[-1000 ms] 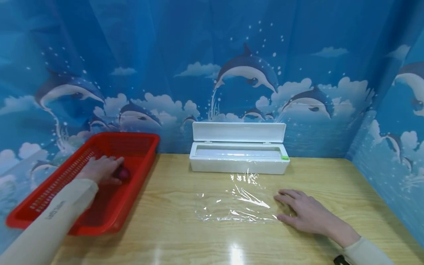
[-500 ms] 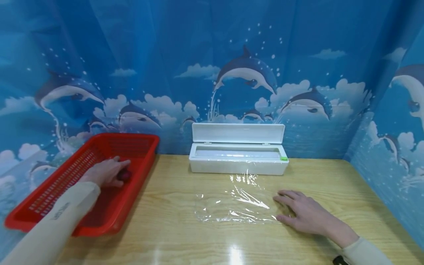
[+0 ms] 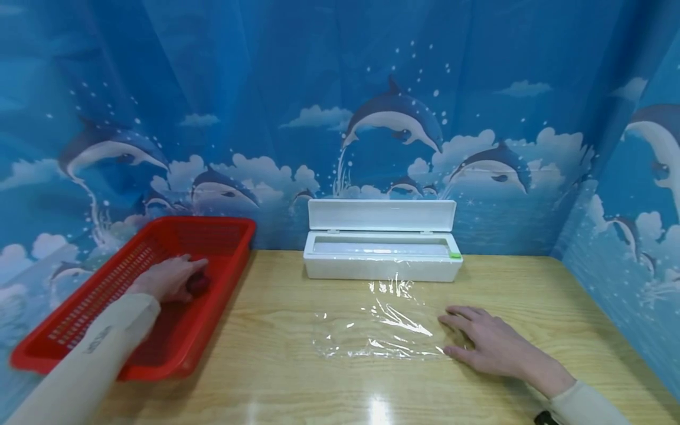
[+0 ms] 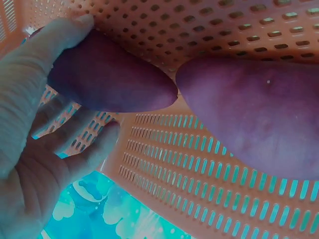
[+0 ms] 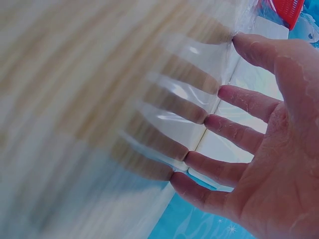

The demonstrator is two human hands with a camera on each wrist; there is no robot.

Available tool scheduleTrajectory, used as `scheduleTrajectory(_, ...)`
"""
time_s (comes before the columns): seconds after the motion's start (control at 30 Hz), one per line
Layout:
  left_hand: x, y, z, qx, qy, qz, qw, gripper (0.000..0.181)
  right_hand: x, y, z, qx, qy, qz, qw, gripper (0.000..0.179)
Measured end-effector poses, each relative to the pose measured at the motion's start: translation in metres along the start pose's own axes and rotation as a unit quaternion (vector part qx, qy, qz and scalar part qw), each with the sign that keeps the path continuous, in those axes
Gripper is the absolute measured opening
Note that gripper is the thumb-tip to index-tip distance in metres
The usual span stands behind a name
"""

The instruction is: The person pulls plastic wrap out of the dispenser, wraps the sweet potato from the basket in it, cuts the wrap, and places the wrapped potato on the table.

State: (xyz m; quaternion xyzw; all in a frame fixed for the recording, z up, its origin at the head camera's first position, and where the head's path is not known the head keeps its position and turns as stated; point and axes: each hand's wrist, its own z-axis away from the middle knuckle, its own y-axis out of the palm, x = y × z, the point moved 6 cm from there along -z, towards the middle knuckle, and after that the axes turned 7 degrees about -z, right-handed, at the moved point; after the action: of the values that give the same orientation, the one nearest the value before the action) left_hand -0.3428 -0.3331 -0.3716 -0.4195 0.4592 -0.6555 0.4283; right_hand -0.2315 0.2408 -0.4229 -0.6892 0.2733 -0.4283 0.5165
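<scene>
My left hand is inside the red basket, its thumb and fingers round a purple sweet potato. Close up in the left wrist view, the thumb lies along the top of this sweet potato, while some of the fingers spread below it. A second, larger sweet potato lies end to end with it. My right hand rests its fingertips on the table at the right edge of a sheet of clear plastic wrap. All its fingers are spread in the right wrist view.
The plastic wrap runs out over the front of a white wrap dispenser, whose lid stands raised. A green piece sits at its right end. Behind the wooden table hangs a blue dolphin-print backdrop.
My left hand has shifted slightly right in the basket, closer round the sweet potato. My right hand, the plastic wrap and the dispenser have stayed put.
</scene>
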Motion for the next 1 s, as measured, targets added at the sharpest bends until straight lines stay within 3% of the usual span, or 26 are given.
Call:
scheduleTrajectory(0.27, 0.002, -0.013, 0.001, -0.025, -0.028, 0.005, 0.9993, 0.081, 0.0, 0.002, 0.0, 0.006, 0.001, -0.002, 1.0, 0.061)
scheduleTrajectory(0.6, -0.009, -0.05, 0.015, -0.094, -0.018, -0.026, 0.995, 0.088, -0.002, 0.002, 0.002, -0.001, 0.003, 0.0, 1.0, 0.059)
scheduleTrajectory(0.8, -0.019, -0.067, 0.024, -0.146, -0.004, -0.091, 0.9851, 0.084, -0.001, 0.001, 0.002, -0.006, 0.001, 0.002, 1.0, 0.059)
scheduleTrajectory(1.0, -0.03, -0.079, 0.035, -0.199, 0.01, -0.126, 0.9719, 0.073, 0.0, 0.0, 0.001, -0.014, -0.004, 0.005, 0.9999, 0.058)
